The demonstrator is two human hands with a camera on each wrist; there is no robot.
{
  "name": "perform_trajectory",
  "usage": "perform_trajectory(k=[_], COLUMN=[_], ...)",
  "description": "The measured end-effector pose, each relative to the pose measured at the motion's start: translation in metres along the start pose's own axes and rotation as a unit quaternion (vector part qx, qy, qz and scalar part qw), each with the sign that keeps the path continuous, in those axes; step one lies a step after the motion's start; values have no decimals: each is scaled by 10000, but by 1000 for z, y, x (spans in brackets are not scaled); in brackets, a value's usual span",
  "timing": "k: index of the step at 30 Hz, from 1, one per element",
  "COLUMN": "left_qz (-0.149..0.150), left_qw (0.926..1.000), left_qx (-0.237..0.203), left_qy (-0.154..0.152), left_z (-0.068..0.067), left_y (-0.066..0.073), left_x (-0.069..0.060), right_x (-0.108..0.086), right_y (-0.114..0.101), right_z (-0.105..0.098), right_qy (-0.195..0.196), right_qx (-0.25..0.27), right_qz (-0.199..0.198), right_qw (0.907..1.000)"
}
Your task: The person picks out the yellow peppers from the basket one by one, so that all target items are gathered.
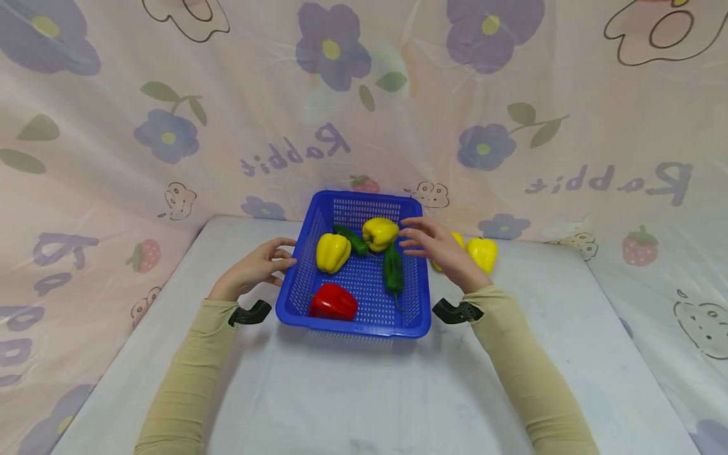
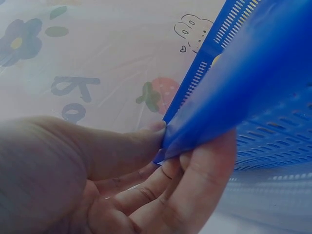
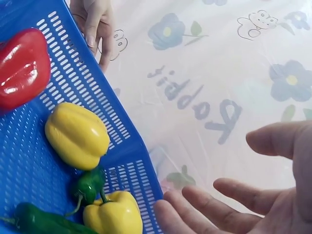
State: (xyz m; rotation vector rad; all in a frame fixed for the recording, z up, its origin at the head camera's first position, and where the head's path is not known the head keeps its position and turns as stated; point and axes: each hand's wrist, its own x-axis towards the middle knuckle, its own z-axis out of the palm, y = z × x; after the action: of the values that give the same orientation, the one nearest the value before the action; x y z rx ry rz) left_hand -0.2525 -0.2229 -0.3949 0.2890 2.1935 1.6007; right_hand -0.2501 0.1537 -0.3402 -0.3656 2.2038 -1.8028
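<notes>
A blue plastic basket (image 1: 352,327) stands on the table, its slotted walls showing in all views. Inside lie a red bell pepper (image 1: 333,302) at the near left, one yellow bell pepper (image 1: 333,253) by the left wall, another yellow bell pepper (image 1: 380,234) toward the back, and two green peppers, one dark green pepper (image 1: 393,270) at the right and one green pepper (image 1: 351,240) at the back. My left hand (image 2: 170,190) pinches the left rim between thumb and fingers. Over the right rim, my right hand (image 1: 440,249) has its fingers spread and holds nothing.
Two more yellow bell peppers (image 1: 482,254) lie on the white table (image 1: 352,398) right of the basket, one partly hidden by my right hand. A patterned curtain (image 1: 387,126) hangs behind the table. Black mounts (image 1: 250,313) sit at both wrists.
</notes>
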Motion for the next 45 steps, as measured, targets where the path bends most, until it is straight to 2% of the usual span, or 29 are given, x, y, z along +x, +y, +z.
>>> perform_trajectory(k=[5, 9, 16, 26, 33, 40, 45], left_qz=[-19, 28, 20, 35, 46, -27, 24], left_qw=[10000, 10000, 10000, 10000, 10000, 10000, 10000], left_qx=[-10, -12, -26, -3, -5, -43, -5], left_qy=[35, 16, -17, -53, -15, 25, 31], left_z=[1, 0, 0, 0, 0, 1, 0], left_y=[-2, -2, -2, -2, 0, 0, 0], left_x=[2, 1, 1, 1, 1, 0, 0], right_x=[8, 15, 27, 43, 55, 64, 69], right_y=[-1, -1, 3, 9, 12, 18, 19], right_z=[8, 14, 26, 38, 44, 50, 53], right_qy=[-99, -195, -362, -694, -696, -660, -603], right_qx=[90, -47, -207, 196, 459, 396, 397], right_qz=[25, 22, 253, 705, 960, 1260, 1423], right_qw=[9999, 9998, 9988, 9949, 9919, 9890, 9872])
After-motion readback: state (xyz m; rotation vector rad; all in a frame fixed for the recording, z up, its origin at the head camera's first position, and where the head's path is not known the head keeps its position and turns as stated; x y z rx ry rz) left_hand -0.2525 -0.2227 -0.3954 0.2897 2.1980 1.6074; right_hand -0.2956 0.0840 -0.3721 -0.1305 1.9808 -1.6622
